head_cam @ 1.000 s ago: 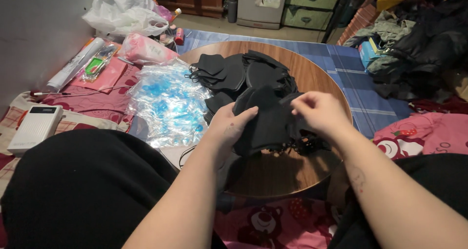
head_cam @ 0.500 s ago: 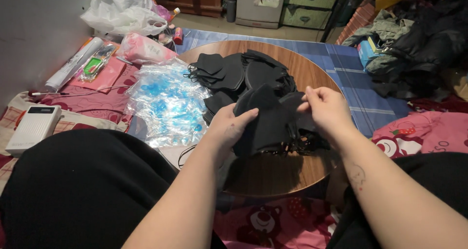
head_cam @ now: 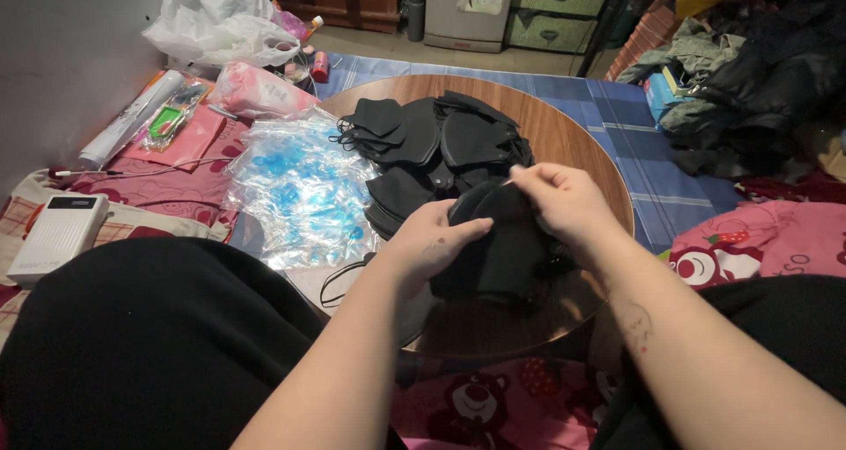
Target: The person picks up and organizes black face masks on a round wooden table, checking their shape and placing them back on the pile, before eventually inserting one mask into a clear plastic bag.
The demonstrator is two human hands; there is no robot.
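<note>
Both my hands hold a small stack of black face masks (head_cam: 504, 247) just above the near part of a round wooden table (head_cam: 577, 141). My left hand (head_cam: 429, 244) grips the stack's left side with the thumb on top. My right hand (head_cam: 560, 201) pinches its upper right edge, fingers closed on the fabric. Behind the hands, a loose pile of more black masks (head_cam: 432, 141) covers the table's middle. A black ear loop (head_cam: 339, 282) hangs off the table's near left edge.
A heap of clear plastic bags with blue print (head_cam: 300, 190) lies left of the table. A white box-shaped device (head_cam: 60, 234), pink packets (head_cam: 251, 89) and a white plastic bag (head_cam: 216, 22) sit further left. Dark clothes (head_cam: 775, 80) are piled at the right. My black-clad knees frame the foreground.
My right hand has shifted left and a little lower along the stack's top edge. The left hand keeps its grip; the stack sits slightly lower and flatter.
</note>
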